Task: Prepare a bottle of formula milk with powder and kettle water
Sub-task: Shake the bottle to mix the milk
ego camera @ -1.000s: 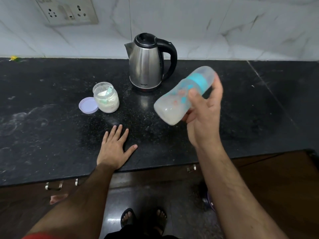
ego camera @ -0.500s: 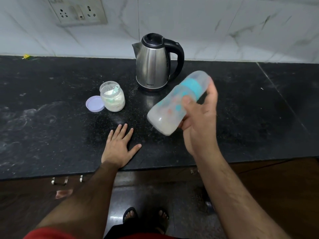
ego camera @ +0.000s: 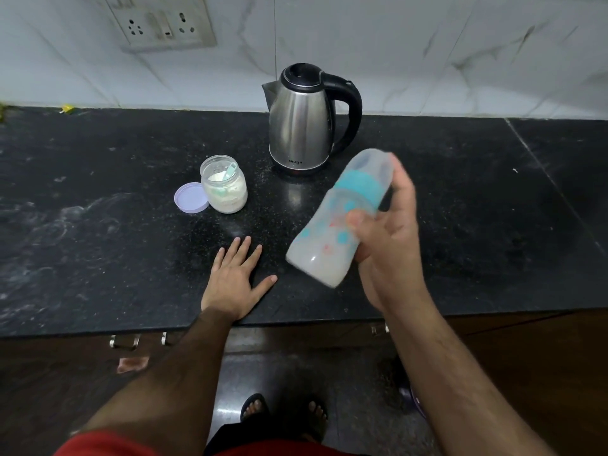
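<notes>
A black speckled stone bench [ego camera: 98, 225] runs beneath a white marble-look wall with a socket plate [ego camera: 163, 23]. The right hand [ego camera: 390, 245] grips a tilted, capped bottle [ego camera: 339, 222] of cloudy milk above the bench. The left hand [ego camera: 235, 279] lies flat and empty near the bench edge. Behind stand the kettle [ego camera: 302, 121], the open powder jar [ego camera: 224, 184] and its lilac lid [ego camera: 190, 197].
</notes>
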`<state>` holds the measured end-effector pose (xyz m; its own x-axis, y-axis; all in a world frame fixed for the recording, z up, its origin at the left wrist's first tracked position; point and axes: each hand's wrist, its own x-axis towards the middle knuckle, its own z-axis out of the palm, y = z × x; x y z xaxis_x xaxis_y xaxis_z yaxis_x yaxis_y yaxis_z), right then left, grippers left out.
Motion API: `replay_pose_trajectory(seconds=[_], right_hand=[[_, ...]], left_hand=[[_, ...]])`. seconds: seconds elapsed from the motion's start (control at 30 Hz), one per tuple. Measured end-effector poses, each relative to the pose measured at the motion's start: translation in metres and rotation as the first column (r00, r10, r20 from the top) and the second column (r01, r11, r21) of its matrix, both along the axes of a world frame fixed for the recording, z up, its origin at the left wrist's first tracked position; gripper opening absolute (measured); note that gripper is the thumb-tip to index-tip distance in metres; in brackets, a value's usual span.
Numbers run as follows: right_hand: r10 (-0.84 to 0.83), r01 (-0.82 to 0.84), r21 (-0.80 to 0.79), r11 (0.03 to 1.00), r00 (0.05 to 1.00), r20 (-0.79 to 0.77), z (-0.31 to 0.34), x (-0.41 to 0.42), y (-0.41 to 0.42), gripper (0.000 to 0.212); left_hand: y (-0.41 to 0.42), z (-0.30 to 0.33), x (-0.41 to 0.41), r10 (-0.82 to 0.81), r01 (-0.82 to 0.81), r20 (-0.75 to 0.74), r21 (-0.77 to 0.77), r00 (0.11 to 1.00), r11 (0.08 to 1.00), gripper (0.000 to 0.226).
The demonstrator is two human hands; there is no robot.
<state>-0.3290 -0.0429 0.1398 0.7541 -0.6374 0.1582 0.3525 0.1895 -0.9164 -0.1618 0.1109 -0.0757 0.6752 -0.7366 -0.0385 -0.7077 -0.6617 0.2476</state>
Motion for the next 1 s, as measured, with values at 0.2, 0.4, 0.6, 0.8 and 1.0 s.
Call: replay_pose_trajectory(seconds=[0.2, 0.4, 0.6, 0.8, 1.0], right_hand=[[-0.051, 0.051, 0.027, 0.998, 0.999, -0.002, -0.002, -0.001, -0.002, 0.087], [-0.104, 0.102, 0.073, 0.992, 0.994, 0.025, -0.003, -0.003, -0.003, 0.085], [0.045, -0.046, -0.011, 0.999, 0.997, -0.065, -0.008, -0.007, 0.007, 0.091], [-0.151, 0.149, 0.091, 0.985, 0.989, 0.011, -0.006, -0.008, -0.008, 0.085], [-0.011, 0.011, 0.018, 1.0, 1.0, -0.024, 0.001, -0.008, -0.004, 0.089]], left_hand=[[-0.001, 0.001, 0.0, 0.005, -0.005, -0.002, 0.008, 1.0, 1.0, 0.086], [-0.001, 0.001, -0.001, 0.01, -0.01, 0.001, -0.004, 1.0, 1.0, 0.082], [-0.001, 0.003, 0.001, -0.006, 0.006, -0.007, 0.008, 1.0, 1.0, 0.086], [-0.001, 0.001, -0.001, 0.013, -0.013, 0.008, -0.009, 1.0, 1.0, 0.082], [0.0, 0.0, 0.0, 0.009, -0.009, -0.001, -0.009, 1.0, 1.0, 0.083]])
